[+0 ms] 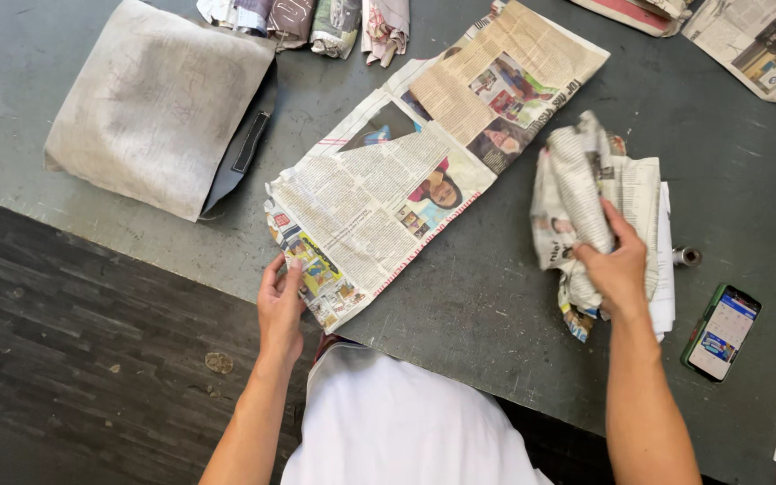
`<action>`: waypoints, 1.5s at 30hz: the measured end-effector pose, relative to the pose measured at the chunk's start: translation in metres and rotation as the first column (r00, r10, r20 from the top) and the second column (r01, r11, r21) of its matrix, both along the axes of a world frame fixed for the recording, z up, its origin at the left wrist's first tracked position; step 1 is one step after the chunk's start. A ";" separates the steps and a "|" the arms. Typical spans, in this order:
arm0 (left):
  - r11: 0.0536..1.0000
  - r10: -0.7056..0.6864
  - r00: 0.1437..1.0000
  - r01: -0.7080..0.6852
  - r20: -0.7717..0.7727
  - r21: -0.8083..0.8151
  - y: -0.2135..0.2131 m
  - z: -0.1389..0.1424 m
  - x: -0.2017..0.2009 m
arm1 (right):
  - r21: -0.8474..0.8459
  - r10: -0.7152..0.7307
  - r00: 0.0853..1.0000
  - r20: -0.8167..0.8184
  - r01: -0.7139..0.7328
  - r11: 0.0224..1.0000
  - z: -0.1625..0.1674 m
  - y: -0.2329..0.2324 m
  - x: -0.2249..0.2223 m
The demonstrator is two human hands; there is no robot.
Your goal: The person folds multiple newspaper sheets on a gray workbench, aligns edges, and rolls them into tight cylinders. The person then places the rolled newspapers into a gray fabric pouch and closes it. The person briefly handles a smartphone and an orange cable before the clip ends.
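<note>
On grey bench (496, 296), we pin near corner of flat newspaper sheet (406, 180) with left hand (280, 305), fingers flat, open. Right hand (617, 265) grip closed on crumpled newspaper wad (577, 189) atop paper stack (653, 224). Judged step: wad forming; next move calls for firm hold.

phone (721, 332) | lit screen, blue-white, green case | table's right edge, near right forearm

A bare strip of the grey surface (487, 269) lies open between the spread newspaper sheet (406, 180) and the crumpled newspaper bundle (586, 198). Left of the sheet, open surface runs up to the grey fabric bag (154, 103). Rolled paper wads (316, 22) crowd the far edge. A smartphone (722, 332) and small metal cylinder (686, 257) sit just right of the bundle.
</note>
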State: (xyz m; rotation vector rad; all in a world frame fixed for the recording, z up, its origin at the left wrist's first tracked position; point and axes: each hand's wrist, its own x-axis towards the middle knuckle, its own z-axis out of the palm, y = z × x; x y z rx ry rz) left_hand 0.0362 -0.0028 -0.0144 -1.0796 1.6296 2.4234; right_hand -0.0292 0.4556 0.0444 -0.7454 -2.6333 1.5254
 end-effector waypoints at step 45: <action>0.926 -0.369 0.927 0.359 0.073 0.118 0.021 -0.010 0.025 | -0.508 0.043 0.979 -0.201 -0.142 0.850 0.004 0.054 0.010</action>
